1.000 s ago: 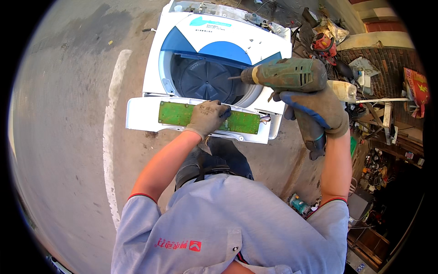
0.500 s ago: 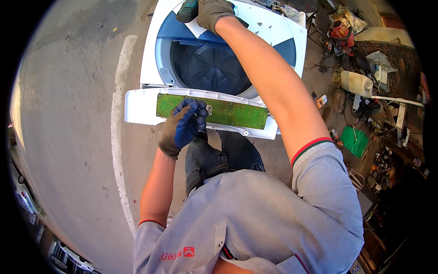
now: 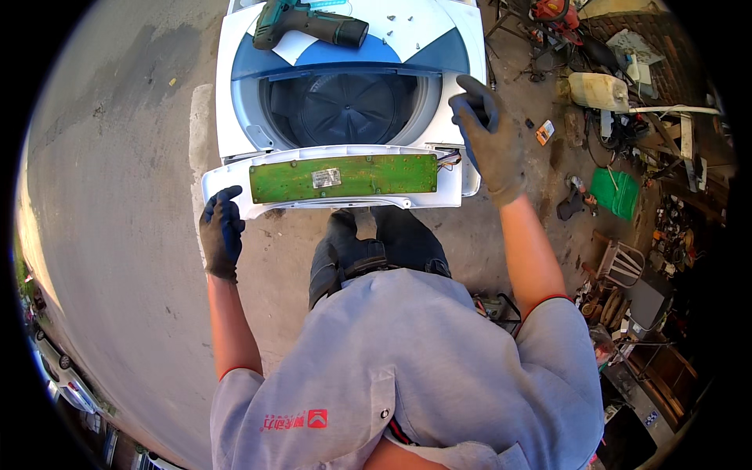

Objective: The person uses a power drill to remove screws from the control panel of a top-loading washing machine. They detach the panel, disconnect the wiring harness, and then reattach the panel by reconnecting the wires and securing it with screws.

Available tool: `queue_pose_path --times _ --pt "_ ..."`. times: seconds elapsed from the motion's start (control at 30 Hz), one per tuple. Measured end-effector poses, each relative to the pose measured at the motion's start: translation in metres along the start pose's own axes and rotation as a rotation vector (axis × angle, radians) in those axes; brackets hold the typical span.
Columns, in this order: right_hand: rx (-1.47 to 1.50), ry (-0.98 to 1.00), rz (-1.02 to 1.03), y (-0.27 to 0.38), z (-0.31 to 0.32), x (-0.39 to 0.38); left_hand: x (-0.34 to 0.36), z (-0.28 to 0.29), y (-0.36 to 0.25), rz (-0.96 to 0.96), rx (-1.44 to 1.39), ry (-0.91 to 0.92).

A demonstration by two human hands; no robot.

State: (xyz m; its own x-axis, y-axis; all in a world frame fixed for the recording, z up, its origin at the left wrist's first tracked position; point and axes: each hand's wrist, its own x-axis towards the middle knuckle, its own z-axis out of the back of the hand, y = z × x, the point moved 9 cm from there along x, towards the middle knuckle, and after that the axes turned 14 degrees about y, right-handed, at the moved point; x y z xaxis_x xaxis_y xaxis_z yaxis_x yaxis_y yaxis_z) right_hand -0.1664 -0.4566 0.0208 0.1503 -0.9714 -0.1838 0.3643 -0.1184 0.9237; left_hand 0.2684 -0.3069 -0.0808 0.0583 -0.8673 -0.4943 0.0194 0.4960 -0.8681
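Note:
My left hand, in a grey-and-blue work glove, is at the left end of a white control panel. Its fingers are loosely bent and apart, with nothing visible in them; whether they touch the panel I cannot tell. A long green circuit board lies along the panel, with wires at its right end. My right hand, gloved alike, is raised over the right side of a white top-loading washing machine, fingers apart and empty. A teal-and-black cordless drill lies on the machine's top.
Several small screws lie behind the tub opening. On the ground at the right are a white jug, a green plastic container, a small wooden chair and scattered parts. A painted white line runs along the left.
My right hand has let go of the drill and come back to the machine's right side. My left hand has moved from the board's middle to the panel's left end.

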Motion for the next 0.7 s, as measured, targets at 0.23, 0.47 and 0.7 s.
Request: queue_pose_path --times 0.23,0.47,0.7 --pt "-0.582 0.115 -0.403 -0.107 -0.029 -0.097 0.022 -0.004 -0.001 0.234 0.747 -0.088" --pt "-0.518 0.100 -0.475 -0.133 -0.043 -0.084 0.041 -0.015 0.008 0.153 0.622 0.012" --pt "-0.326 0.046 -0.450 -0.187 -0.041 -0.074 0.043 -0.015 0.015 0.139 0.313 0.000"
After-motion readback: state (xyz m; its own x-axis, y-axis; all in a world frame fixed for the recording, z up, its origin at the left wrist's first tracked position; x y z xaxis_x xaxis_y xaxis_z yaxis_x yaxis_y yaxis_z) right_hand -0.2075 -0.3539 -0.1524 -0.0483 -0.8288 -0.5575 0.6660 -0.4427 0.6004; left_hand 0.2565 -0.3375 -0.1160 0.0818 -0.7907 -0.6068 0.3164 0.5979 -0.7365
